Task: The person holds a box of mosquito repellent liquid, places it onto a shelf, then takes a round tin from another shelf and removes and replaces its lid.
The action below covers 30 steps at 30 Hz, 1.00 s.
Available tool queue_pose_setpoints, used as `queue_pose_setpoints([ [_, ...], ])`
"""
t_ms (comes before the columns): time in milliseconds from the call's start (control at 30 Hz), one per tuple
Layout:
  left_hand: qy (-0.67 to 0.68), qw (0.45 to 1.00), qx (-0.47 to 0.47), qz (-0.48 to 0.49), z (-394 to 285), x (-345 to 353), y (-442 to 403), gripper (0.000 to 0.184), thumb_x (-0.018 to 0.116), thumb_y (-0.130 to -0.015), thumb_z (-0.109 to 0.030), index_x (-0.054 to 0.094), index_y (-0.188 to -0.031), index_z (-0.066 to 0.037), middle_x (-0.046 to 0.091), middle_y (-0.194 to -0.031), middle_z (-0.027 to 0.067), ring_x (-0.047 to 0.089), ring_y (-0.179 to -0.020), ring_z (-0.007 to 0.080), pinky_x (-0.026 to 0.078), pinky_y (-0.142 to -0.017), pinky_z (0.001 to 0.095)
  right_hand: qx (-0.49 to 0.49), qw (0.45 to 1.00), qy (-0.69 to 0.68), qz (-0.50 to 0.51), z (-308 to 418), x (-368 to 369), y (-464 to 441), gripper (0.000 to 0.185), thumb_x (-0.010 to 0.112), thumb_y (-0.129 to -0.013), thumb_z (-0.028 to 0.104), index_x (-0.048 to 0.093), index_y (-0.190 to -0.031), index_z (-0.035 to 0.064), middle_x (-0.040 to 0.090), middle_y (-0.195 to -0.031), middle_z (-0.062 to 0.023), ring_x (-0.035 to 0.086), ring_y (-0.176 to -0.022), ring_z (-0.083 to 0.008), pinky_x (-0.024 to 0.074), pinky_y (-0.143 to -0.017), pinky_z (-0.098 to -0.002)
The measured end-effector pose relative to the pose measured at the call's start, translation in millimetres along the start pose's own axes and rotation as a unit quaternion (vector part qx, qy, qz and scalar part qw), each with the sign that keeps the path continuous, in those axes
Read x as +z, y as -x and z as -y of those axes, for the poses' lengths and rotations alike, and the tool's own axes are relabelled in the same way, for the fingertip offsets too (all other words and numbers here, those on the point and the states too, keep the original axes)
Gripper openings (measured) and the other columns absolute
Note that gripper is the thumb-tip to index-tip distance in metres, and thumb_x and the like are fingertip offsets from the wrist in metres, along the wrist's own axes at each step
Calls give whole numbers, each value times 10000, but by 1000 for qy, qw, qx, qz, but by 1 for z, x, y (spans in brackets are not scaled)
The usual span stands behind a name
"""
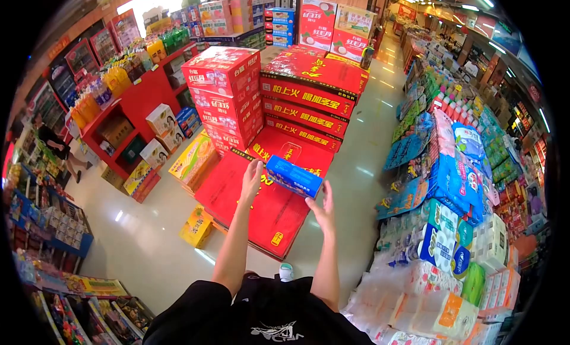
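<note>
A small blue carton (294,176) is held up between my two hands, above a stack of red drink cases. My left hand (252,180) is at the carton's left end, its fingers pointing up along that side. At the right end, my right hand (322,210) has its thumb by the lower corner and its fingers along the edge. The carton is tilted, its right end lower in view. Below it lies the flat top of a red case (261,217) with yellow Chinese lettering. The print on the carton is too small to read.
Taller stacks of pink-red cartons (222,99) and red cases (312,93) stand just beyond. Yellow cartons (196,226) sit on the floor at the left. A shelf of packaged paper goods (442,238) lines the right. A person (53,140) is at the far left.
</note>
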<state>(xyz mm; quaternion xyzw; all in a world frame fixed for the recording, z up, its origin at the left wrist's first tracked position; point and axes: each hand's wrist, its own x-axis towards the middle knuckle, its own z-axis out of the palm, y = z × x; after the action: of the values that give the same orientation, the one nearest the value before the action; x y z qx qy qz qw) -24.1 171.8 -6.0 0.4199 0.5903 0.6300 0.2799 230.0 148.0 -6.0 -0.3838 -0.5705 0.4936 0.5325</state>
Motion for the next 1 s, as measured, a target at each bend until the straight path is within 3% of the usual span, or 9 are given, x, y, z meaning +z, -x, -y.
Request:
queue_pose_setpoints([
  [100, -3, 996, -9, 92, 11, 4, -7, 509, 417, -999, -418, 529, -1261, 4, 612, -1177, 117, 540, -1131, 207, 391, -986, 326, -1, 1000, -6, -11, -1, 3, -5, 767, 744, -796, 135, 320, -1428, 38, 449, -1363, -155, 453, -1238, -231, 348, -1059, -360],
  [167, -7, 996, 0, 84, -5, 10, -5, 482, 387, -1015, -387, 551, -1229, 12, 621, -1153, 112, 539, -1121, 183, 398, -977, 316, -3, 998, 59, -12, -12, -8, -17, 738, 741, -801, 141, 345, -1414, 34, 478, -1337, -157, 459, -1233, -231, 353, -1053, -356],
  [367, -22, 994, -4, 107, 11, 3, -5, 445, 398, -1019, -354, 552, -1226, 9, 627, -1068, 83, 549, -1030, 156, 418, -922, 297, 14, 1000, 4, -22, -8, -13, -27, 564, 760, -794, 180, 521, -1268, -10, 610, -1170, -129, 551, -1127, -222, 397, -997, -346],
  [400, -20, 991, -14, 130, 4, 1, -8, 438, 402, -1019, -345, 544, -1238, 7, 623, -1064, 74, 546, -1020, 149, 421, -911, 295, 29, 997, -51, -43, -21, -16, -29, 544, 762, -794, 170, 532, -1260, 8, 621, -1123, -91, 577, -1013, -161, 447, -895, -297],
  [533, 100, 979, -68, 163, -46, 0, 10, 448, 463, -998, -327, 486, -1304, -1, 599, -1079, 47, 531, -1009, 126, 431, -878, 289, 29, 996, -47, -68, 11, -27, -45, 450, 734, -819, 149, 562, -1219, 38, 547, -886, 24, 492, -788, -57, 422, -698, -207],
  [567, 143, 971, -92, 169, -55, -7, 22, 469, 491, -987, -326, 466, -1326, -2, 590, -1091, 42, 526, -1015, 122, 433, -873, 288, 35, 996, -50, -62, 34, -24, -45, 447, 723, -828, 145, 553, -1229, 44, 533, -872, 30, 489, -784, -58, 420, -705, -206],
  [667, 128, 976, -3, 175, -92, -21, 41, 679, 635, -888, -408, 399, -1381, -6, 496, -1230, 81, 497, -1075, 155, 449, -903, 331, 8, 995, -84, -56, 101, -22, -50, 441, 681, -861, 145, 521, -1263, 60, 502, -851, 41, 478, -776, -61, 412, -727, -205],
  [833, 64, 967, 185, 165, -181, -49, 84, 1093, 796, -614, -608, 351, -1414, -11, 246, -1438, 158, 384, -1267, 270, 430, -998, 438, -37, 986, -160, -21, 173, -10, -31, 450, 585, -928, 236, 457, -1328, 73, 499, -912, 16, 471, -814, -65, 404, -777, -215],
  [1000, 17, 931, 295, 213, -215, -70, 118, 1290, 938, -481, -402, 204, -1469, -17, 147, -1505, 193, 303, -1365, 325, 353, -1061, 464, -5, 986, -162, 48, 181, -8, -19, 453, 522, -954, 303, 455, -1333, 63, 524, -1011, -30, 510, -913, -90, 418, -832, -243],
])
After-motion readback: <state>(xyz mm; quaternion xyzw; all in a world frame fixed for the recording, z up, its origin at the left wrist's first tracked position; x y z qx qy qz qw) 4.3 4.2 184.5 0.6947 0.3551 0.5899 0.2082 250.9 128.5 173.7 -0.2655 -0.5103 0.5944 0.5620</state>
